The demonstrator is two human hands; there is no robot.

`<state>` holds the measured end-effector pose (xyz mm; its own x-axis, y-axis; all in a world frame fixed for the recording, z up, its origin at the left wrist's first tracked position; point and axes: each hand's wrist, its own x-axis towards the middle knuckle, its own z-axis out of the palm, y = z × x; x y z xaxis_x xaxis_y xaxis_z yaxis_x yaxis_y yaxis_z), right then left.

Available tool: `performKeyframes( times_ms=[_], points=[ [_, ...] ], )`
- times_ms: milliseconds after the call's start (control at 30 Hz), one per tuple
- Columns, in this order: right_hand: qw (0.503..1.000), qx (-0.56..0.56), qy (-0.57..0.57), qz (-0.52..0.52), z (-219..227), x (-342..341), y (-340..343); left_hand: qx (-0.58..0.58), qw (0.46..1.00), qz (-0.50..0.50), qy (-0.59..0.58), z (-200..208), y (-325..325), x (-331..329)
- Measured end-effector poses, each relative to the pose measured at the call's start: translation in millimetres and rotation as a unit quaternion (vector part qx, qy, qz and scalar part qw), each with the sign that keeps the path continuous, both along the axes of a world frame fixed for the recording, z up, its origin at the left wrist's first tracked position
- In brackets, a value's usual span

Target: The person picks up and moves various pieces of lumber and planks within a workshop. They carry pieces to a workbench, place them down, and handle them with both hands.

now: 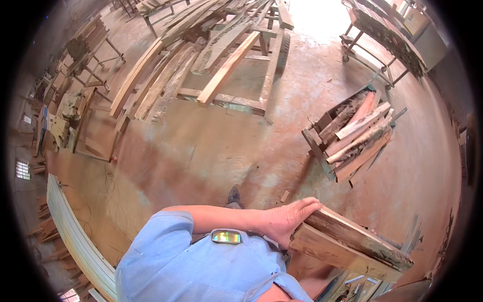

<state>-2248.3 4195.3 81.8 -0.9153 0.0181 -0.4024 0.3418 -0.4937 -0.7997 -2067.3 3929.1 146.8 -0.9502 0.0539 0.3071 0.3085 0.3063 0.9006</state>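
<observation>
My left arm reaches across my body to the right. My left hand [289, 219] is at the near-left end of a pale wooden board [347, 254], its fingers closed over the corner and the thumb side low against the end. Along the board's far side runs a dark strip of wood with a rough, bark-like edge [362, 237]; whether it is a separate piece I cannot tell. Both slant away to the lower right. Of my right arm only a bit of skin below the blue sleeve shows at the bottom edge; the right hand is out of sight.
Ahead stands a wheeled cart [259, 108] loaded with long planks. A low trolley [316, 146] holding offcuts is at the right, with a slab-topped rack [385, 35] beyond. A small wood scrap [285, 196] lies on the floor. A pale curved rail [75, 226] is at the left.
</observation>
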Motion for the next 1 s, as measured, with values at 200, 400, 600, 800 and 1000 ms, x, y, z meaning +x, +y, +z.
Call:
performKeyframes(
  times_ms=[200,400,600,800,1000],
  points=[
    [0.993,-0.018,-0.002,0.119,18,14,-132,-0.022,0.991,0.127,0.038,-19,-98,63],
    [0.967,-0.058,-0.031,0.248,10,13,-256,-0.011,0.962,0.266,-0.064,-40,-145,129],
    [0.912,-0.140,-0.102,0.371,-35,15,-408,0.173,0.889,0.390,-0.166,-48,-156,165],
    [0.855,-0.181,-0.179,0.451,-80,13,-526,0.221,0.790,0.560,-0.114,-80,-144,159],
    [0.818,-0.159,-0.212,0.511,-114,14,-608,0.506,0.613,0.602,-0.080,-57,-168,94]
  ],
)
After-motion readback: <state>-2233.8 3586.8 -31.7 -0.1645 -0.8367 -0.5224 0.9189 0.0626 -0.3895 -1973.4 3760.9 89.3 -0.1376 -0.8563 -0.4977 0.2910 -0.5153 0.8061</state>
